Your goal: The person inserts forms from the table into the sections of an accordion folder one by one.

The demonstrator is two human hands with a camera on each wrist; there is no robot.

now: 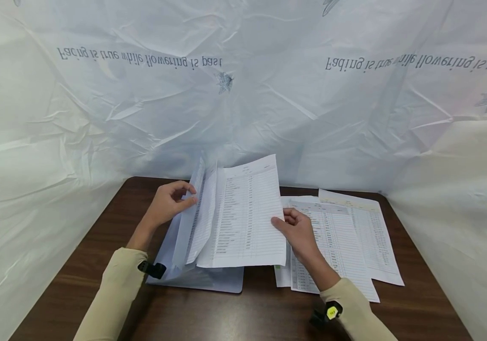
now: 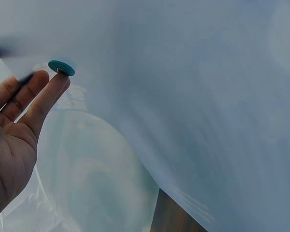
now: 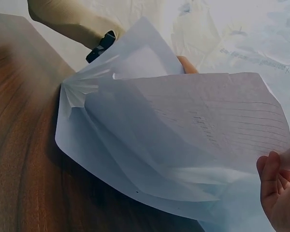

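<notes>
A translucent bluish-white document folder (image 1: 209, 280) stands spread on the table, its pleated side visible in the right wrist view. My left hand (image 1: 168, 204) pinches the raised left panel of the folder between thumb and fingers. In the left wrist view, a teal round button (image 2: 61, 67) shows on the panel by a fingertip. My right hand (image 1: 299, 232) pinches the right edge of a printed list sheet (image 1: 249, 213), thumb in front. That sheet slants out of the folder, and more printed paper (image 1: 204, 215) stands between it and the panel.
On the right of the dark wooden table (image 1: 260, 312) lie overlapping printed sheets (image 1: 324, 255), with another sheet (image 1: 375, 232) fanned out beyond them. A wrinkled white plastic sheet (image 1: 243, 109) with printed lettering hangs behind the table and at its sides.
</notes>
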